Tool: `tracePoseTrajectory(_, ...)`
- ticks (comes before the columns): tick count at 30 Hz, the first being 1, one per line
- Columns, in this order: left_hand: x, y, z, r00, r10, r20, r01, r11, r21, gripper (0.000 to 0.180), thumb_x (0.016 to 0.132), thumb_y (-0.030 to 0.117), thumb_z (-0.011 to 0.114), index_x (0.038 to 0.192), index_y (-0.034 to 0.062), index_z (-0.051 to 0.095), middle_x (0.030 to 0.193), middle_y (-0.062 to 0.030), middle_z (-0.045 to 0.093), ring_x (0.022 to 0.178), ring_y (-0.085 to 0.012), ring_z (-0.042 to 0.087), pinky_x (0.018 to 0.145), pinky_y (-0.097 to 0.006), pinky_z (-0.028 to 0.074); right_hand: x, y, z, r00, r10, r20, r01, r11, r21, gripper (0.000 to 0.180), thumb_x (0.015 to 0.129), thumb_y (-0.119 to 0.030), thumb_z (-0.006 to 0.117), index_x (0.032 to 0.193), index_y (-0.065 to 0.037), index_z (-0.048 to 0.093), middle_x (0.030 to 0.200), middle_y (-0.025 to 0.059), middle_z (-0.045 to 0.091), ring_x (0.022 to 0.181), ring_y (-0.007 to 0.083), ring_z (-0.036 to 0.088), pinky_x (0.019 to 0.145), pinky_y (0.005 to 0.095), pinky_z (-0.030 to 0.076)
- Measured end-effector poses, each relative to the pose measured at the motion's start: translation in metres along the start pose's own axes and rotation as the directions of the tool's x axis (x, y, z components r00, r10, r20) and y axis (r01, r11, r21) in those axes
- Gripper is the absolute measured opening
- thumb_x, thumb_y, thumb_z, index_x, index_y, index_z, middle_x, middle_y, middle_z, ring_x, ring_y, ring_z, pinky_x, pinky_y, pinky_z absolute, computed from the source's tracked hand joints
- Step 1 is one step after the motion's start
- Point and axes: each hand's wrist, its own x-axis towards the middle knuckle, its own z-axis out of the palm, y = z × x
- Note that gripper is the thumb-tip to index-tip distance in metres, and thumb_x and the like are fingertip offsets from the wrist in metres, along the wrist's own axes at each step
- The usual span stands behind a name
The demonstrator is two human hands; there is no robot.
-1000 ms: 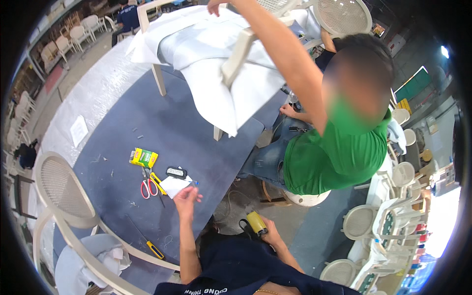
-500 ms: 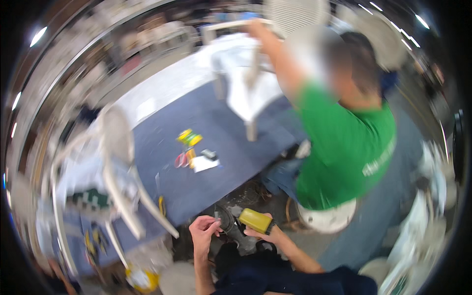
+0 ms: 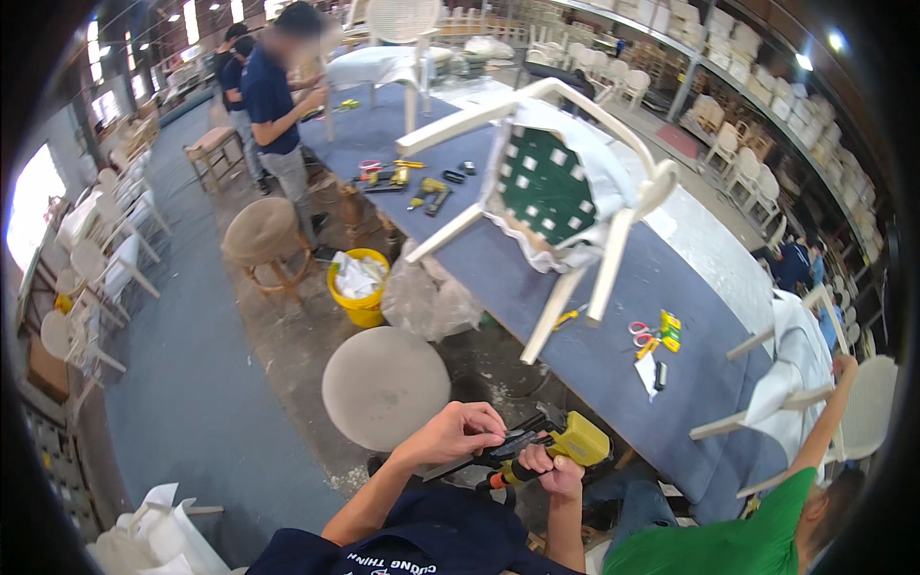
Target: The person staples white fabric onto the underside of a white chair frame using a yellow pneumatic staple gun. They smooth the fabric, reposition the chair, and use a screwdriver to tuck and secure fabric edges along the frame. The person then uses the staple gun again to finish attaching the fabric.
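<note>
Yellow staple gun (image 3: pixel 582 439): one in hand
Wearer's hands: two, left hand (image 3: pixel 455 433) and right hand (image 3: pixel 556 470)
Table (image 3: pixel 695 383): one
Chairs (image 3: pixel 632 206) on table: at least three
Round padded stools (image 3: pixel 386 388) in full view: two
Yellow bucket (image 3: pixel 357 309): one
Yellow-green box (image 3: pixel 671 331): one
Green-shirted co-worker (image 3: pixel 704 529): one
</note>
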Motion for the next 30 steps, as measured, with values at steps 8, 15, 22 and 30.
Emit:
tracePoseTrajectory(8,-0.115,0.038,-0.165,0.983,-0.003,-0.186,0.022,0.995,0.099,0.01,0.095,0.004,0.069,0.101,-0.0016,0.074,0.102,-0.0059,0.068,0.076,-0.0106,0.065,0.067,-0.024,0.054,0.111,0.123,0.101,0.976,0.13,0.172,-0.142,0.988,0.061,0.059,0.088,-0.038,0.065,0.136,-0.005,0.056,0.068,-0.0055,0.04,0.064,0.0138,0.04,0.072,0.0362,0.035)
tracePoseTrajectory(15,-0.203,-0.068,-0.262,0.545,-0.43,-0.72,-0.097,0.82,-0.564,0.019,0.095,0.009,0.074,0.107,-0.005,0.07,0.089,-0.0076,0.072,0.075,-0.0123,0.067,0.069,-0.026,0.057,0.156,0.179,0.149,0.986,0.148,0.075,-0.155,0.984,0.092,0.057,0.085,-0.041,0.066,0.133,-0.01,0.059,0.065,-0.0064,0.039,0.061,0.0134,0.038,0.069,0.0354,0.035)
tracePoseTrajectory(22,-0.208,-0.022,-0.253,0.588,-0.204,-0.783,-0.187,0.907,-0.376,0.018,0.094,0.007,0.073,0.106,-0.0061,0.07,0.115,-0.014,0.071,0.103,-0.0243,0.072,0.093,-0.032,0.057,0.176,0.166,0.162,0.987,0.078,0.142,-0.088,0.994,0.064,0.057,0.083,-0.049,0.067,0.126,-0.012,0.063,0.062,-0.0078,0.038,0.057,0.0131,0.036,0.064,0.0343,0.034)
tracePoseTrajectory(30,-0.159,0.094,-0.21,0.681,0.231,-0.695,-0.323,0.946,-0.002,0.012,0.088,-0.006,0.073,0.1,-0.0027,0.075,0.109,-0.01,0.066,0.102,-0.0158,0.062,0.094,-0.03,0.047,0.218,0.145,0.146,0.901,-0.003,0.434,-0.03,0.997,0.07,0.05,0.082,-0.045,0.074,0.106,-0.006,0.053,0.074,0.0046,0.055,0.065,0.0217,0.051,0.071,0.0395,0.041)
